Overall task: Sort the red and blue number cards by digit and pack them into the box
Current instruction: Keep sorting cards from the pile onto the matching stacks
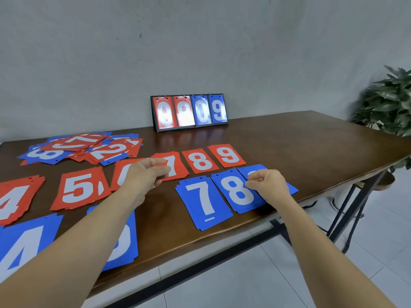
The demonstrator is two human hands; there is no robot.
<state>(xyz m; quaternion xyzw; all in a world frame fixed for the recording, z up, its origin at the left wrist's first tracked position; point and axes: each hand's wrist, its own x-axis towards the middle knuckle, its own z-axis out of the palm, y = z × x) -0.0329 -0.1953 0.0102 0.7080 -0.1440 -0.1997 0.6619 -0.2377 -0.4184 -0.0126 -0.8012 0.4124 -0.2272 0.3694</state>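
Observation:
Sorted stacks lie on the brown table point(300, 147). Red stacks run in a row: 4 point(15, 198), 5 point(81, 187), a partly hidden 6 point(123, 174), 7 point(175, 166), 8 point(200, 161), 9 point(226, 155). Blue stacks lie nearer me: 4 point(24, 243), one under my left forearm point(124, 245), 7 point(203, 202), 8 point(235, 191), 9 point(251, 170). My left hand point(145, 174) pinches the left edge of the red 7 stack. My right hand point(268, 184) has curled fingers on the blue 9 stack, covering most of it. An unsorted heap point(84, 147) lies far left.
A flip scoreboard point(190, 112) reading 9 9 0 9 stands at the back of the table against the grey wall. A potted plant point(391, 103) stands beyond the table's right end. The table's front edge runs diagonally over a white tiled floor. No box shows.

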